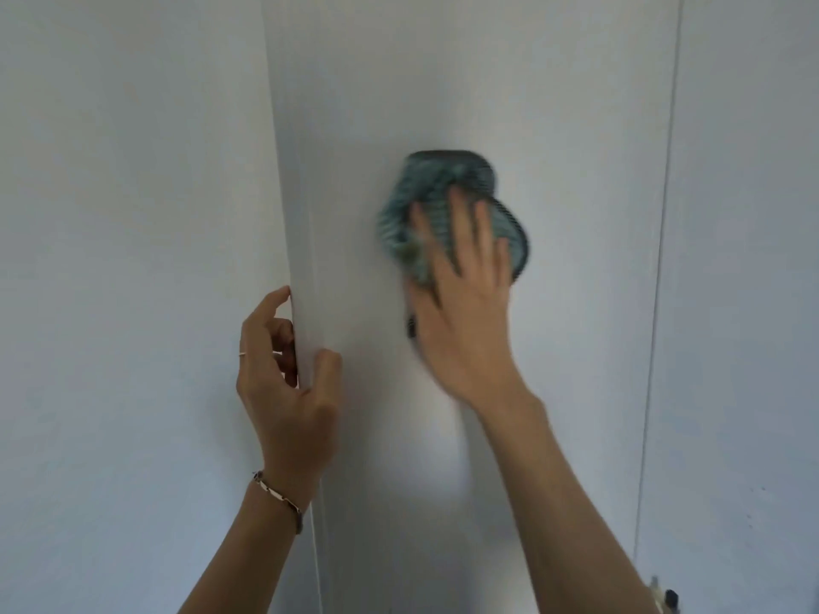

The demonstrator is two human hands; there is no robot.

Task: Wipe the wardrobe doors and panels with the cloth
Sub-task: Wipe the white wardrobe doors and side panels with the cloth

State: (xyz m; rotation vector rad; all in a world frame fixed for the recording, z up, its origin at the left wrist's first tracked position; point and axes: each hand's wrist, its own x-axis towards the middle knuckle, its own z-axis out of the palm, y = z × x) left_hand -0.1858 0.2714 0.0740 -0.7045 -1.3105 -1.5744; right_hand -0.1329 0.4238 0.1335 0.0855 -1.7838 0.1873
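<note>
**Steadying the door, wiping its face**

White fills nearly everything I can see: a plain pale wall on the left, and a tall white flat-fronted wardrobe door [399, 104] swung out toward me, its thin leading edge running top to bottom just left of centre. Right of it a fine dark vertical seam [664, 214] marks where the next white wardrobe panel [744, 259] begins.

My left hand [283, 374] grips that leading edge, fingers hooked behind it and thumb pressed on the front, a thin ring on one finger and a beaded bracelet [279, 498] at the wrist. My right hand [461, 294] lies flat with fingers spread, pressing a crumpled teal ribbed microfibre cloth [434, 197] against the door face at about mid-height of the view. It pins the cloth with straight fingers rather than clenching it. Hand and cloth are blurred, so I judge a stroke is under way.

To do this well, I would keep the left grip firm so the door does not swing away under pressure, hold the palm flat so the whole cloth bears on the surface, and work in overlapping passes toward the edge and the seam. Part of the cloth bunches above the fingers; spreading it would cover more per pass.

No container of any kind is visible. Something small and dark shows at the bottom right corner, too cropped to identify.
</note>
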